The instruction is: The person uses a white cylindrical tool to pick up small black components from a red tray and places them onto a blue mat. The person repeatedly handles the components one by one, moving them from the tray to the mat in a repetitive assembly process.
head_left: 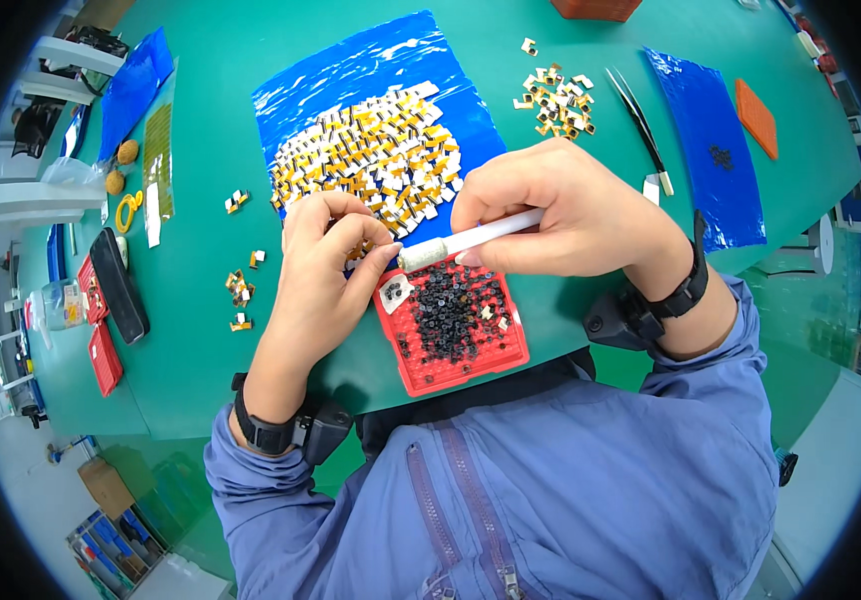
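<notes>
My right hand (560,210) is closed around a white pen-like rod (495,231), whose thick, speckled end points left. At that end the thumb and fingers of my left hand (335,255) are pinched together; whatever lies between them is too small to make out. Both hands are over the far edge of a red tray (412,378). Many small black ring-like parts (450,320) fill it, with a few white bits among them. A small white dish (394,291) with black parts sits in its far left corner. Beyond my hands, a blue sheet (350,65) bears a pile of small white-and-yellow pieces (365,155).
At the right lie loose pieces (558,100), tweezers (640,125), another blue sheet (715,190) with black parts, and an orange block (756,118). Leftward are a few pieces (240,288), a black case (118,285), yellow scissors (128,211) and red trays (104,358).
</notes>
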